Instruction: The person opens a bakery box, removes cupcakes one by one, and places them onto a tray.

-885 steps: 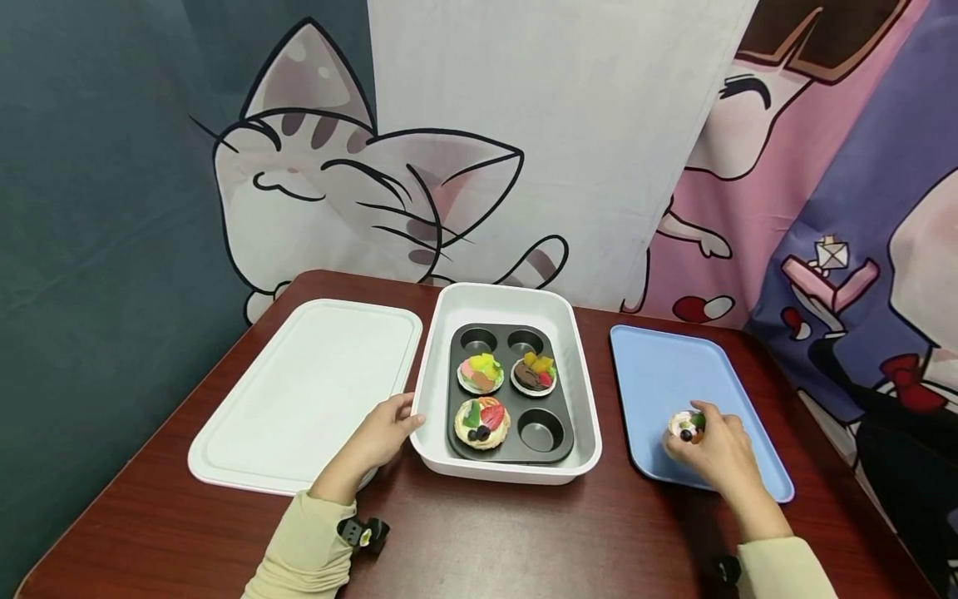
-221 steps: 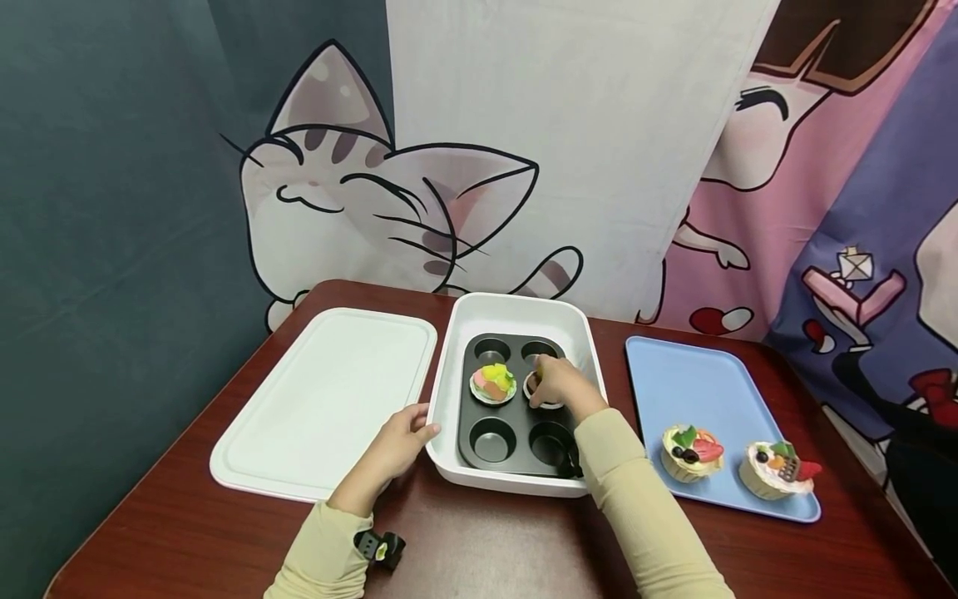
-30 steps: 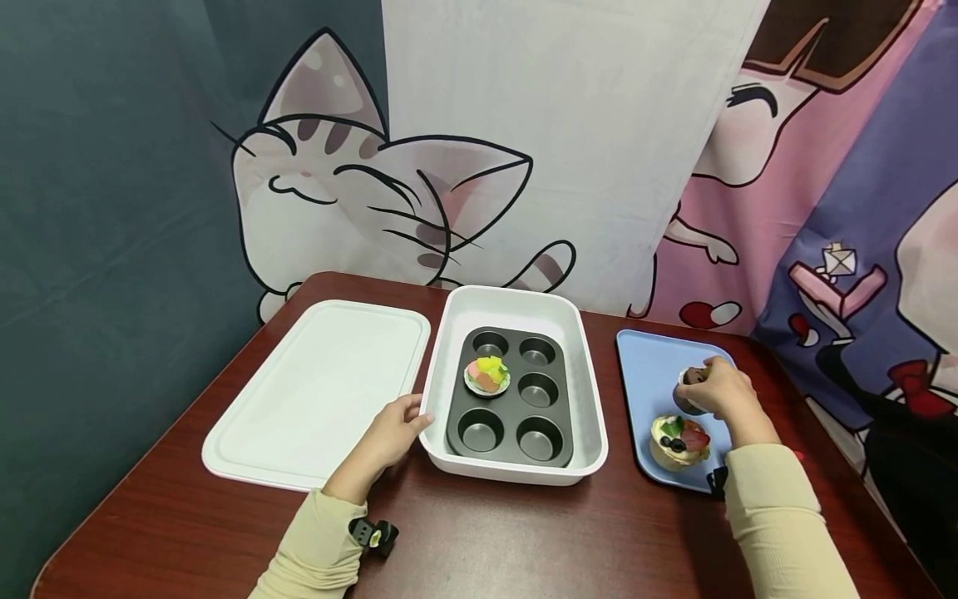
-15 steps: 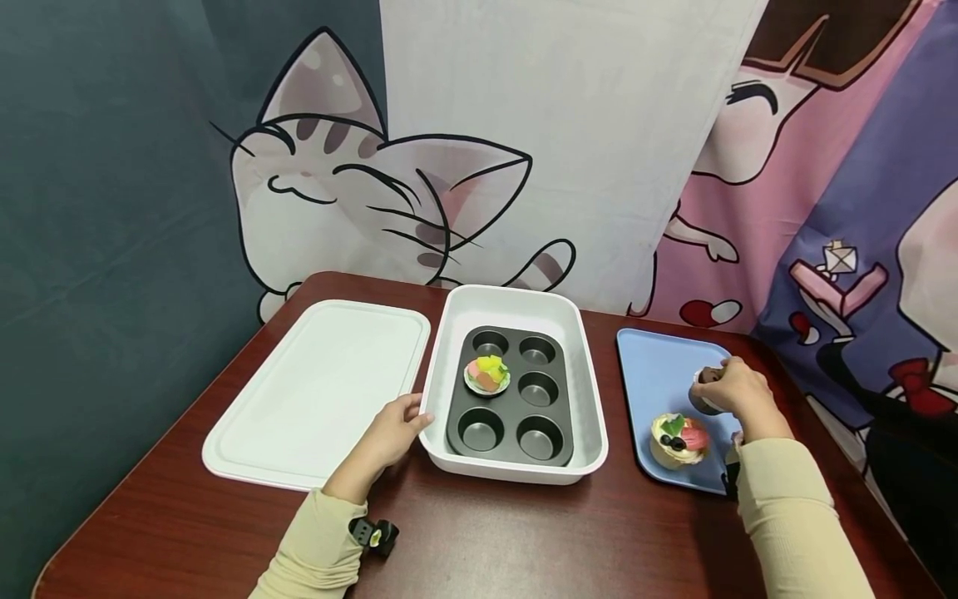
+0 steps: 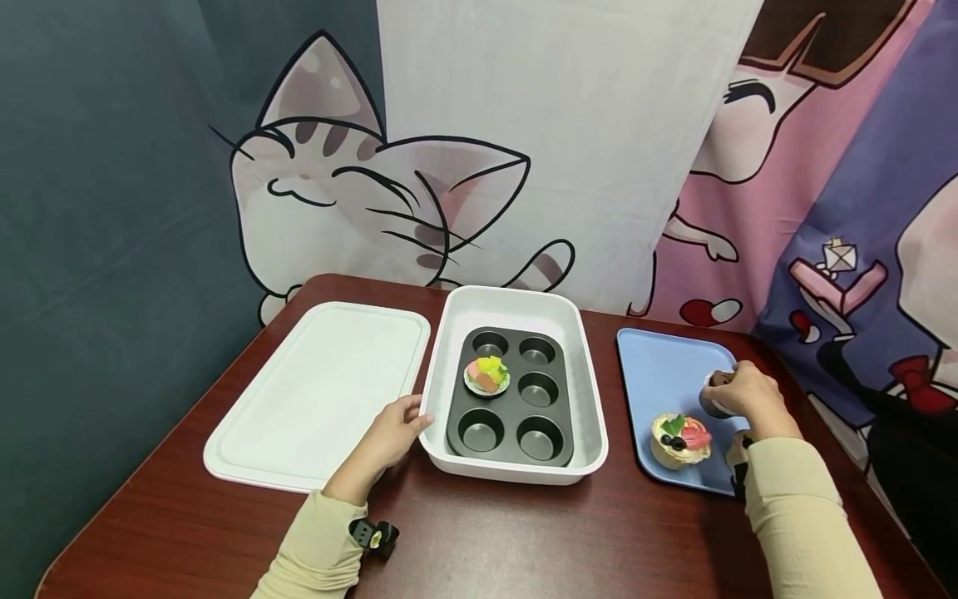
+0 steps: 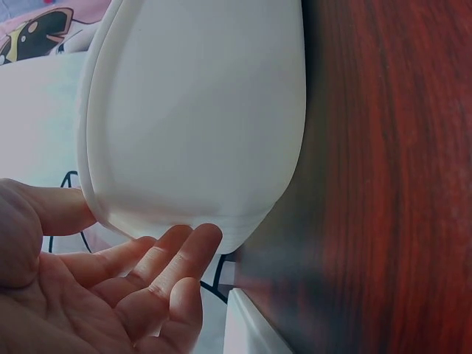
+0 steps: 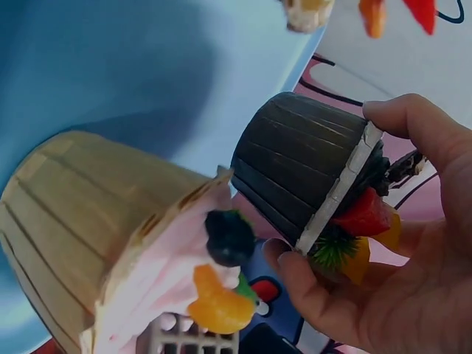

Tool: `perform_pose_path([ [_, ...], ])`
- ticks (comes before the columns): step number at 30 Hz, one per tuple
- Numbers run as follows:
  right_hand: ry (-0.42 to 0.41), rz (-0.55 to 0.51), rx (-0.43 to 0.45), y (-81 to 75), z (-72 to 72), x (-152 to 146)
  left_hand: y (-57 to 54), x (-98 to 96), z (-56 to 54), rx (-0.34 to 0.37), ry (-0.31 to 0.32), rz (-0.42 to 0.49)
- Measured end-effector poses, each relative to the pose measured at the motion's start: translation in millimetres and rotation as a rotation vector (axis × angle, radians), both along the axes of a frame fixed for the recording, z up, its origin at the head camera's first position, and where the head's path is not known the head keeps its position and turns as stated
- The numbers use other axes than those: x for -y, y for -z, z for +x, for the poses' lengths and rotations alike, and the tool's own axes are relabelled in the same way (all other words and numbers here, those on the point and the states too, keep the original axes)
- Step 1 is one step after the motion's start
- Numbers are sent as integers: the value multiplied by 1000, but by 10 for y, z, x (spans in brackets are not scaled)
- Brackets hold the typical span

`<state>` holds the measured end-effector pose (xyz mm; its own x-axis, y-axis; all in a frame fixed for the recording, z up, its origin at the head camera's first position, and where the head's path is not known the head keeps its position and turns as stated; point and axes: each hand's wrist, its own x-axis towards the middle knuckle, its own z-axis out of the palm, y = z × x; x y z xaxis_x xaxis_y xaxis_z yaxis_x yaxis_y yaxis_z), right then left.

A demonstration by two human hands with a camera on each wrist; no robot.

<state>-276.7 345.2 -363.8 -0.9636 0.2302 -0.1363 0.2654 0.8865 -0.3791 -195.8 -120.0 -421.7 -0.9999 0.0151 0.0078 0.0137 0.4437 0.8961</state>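
Observation:
My right hand (image 5: 752, 398) pinches a chocolate cupcake (image 7: 302, 155) by its upper rim, over the right side of the blue tray (image 5: 651, 358). The cupcake has a dark ribbed case with red and yellow fruit on top. In front of it stands a fruit cupcake (image 5: 679, 441) with berries and a strawberry. A pink-cream cupcake (image 7: 103, 221) is close to the right wrist camera, mostly hidden by the sleeve in the head view. My left hand (image 5: 389, 433) grips the left rim of the white deep tray (image 5: 587, 399), thumb on the rim, fingers against its outer wall.
Inside the white deep tray lies a dark muffin tin (image 5: 511, 424); one cupcake with yellow and pink topping (image 5: 486, 376) sits in its left middle cup. A flat white tray (image 5: 322, 391) lies at left on the brown table (image 5: 464, 532). A printed curtain (image 5: 599, 150) hangs behind.
Since the earliest frame, the berry cupcake went from the tin to the blue tray. The chocolate cupcake left the tin after that and just shifted slightly right over the tray. My left hand stayed.

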Motion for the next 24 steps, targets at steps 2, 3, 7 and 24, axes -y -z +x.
perform_pose_path([
  [2,7,2,2,7,1,-23,0,-2,1,1,-2,-2],
  [3,9,1,4,12,0,-35,0,-3,2,1,-4,-2],
  [7,9,-1,2,41,-1,-83,2,-8,1,1,-6,3],
  [24,28,-36,24,127,6,-204,3,-6,-12,-1,6,10],
])
